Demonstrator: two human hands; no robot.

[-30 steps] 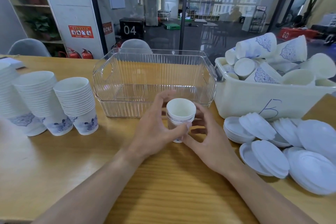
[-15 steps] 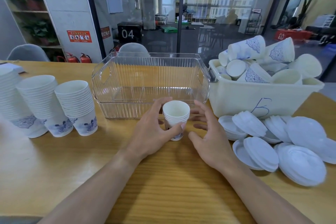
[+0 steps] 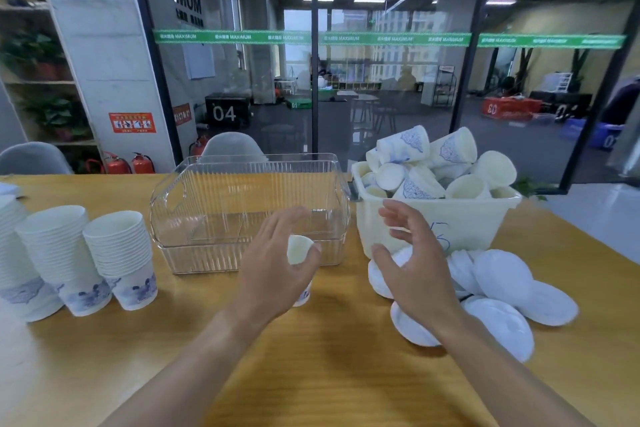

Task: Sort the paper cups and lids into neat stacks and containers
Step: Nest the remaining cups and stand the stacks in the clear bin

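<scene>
While three cup stacks (image 3: 117, 260) stand sorted at left, the cream bin (image 3: 436, 222) remains heaped, lids (image 3: 502, 288) loose, clear container (image 3: 249, 211) seemingly empty. Left hand (image 3: 273, 270) grips a short stack (image 3: 299, 253); right hand (image 3: 415, 267) spread, holding nothing.

On the tabletop (image 3: 332, 374): cup stacks (image 3: 86, 260) left, clear bin (image 3: 249, 211) behind center, cup-filled tub (image 3: 478, 222) right of it, lids (image 3: 502, 291) before the tub.

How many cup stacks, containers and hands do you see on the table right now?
Standing cup stacks at the left: 3
Small stack in left hand: 1
Containers: 2, clear bin, cream bin
Hands: 2, left hand, right hand
Total: 8
</scene>
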